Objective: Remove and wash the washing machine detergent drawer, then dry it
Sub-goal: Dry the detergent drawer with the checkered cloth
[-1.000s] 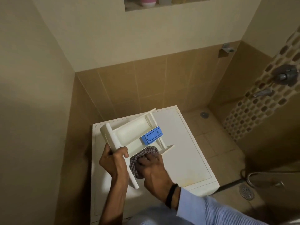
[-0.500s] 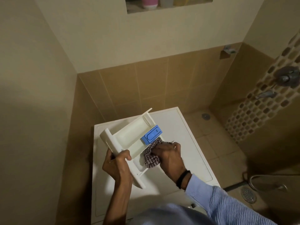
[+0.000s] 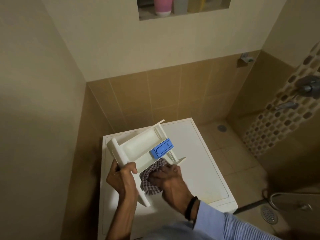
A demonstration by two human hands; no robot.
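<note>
A white detergent drawer (image 3: 138, 146) with a blue insert (image 3: 161, 150) is held tilted above the white washing machine top (image 3: 194, 163). My left hand (image 3: 122, 179) grips the drawer's front panel at its near end. My right hand (image 3: 168, 179) holds a checked cloth (image 3: 149, 181) bunched against the drawer's near right compartment. Most of that compartment is hidden behind the cloth and my fingers.
The machine stands in a tiled corner, with walls close at the left and back. A wall niche (image 3: 183, 7) above holds bottles. Shower fittings (image 3: 308, 87) are on the right wall. A floor drain (image 3: 269, 214) and a hose lie at the lower right.
My right hand with the cloth has slid back along the drawer towards me, from beside the blue insert to the near compartment. The drawer has stayed in my left hand.
</note>
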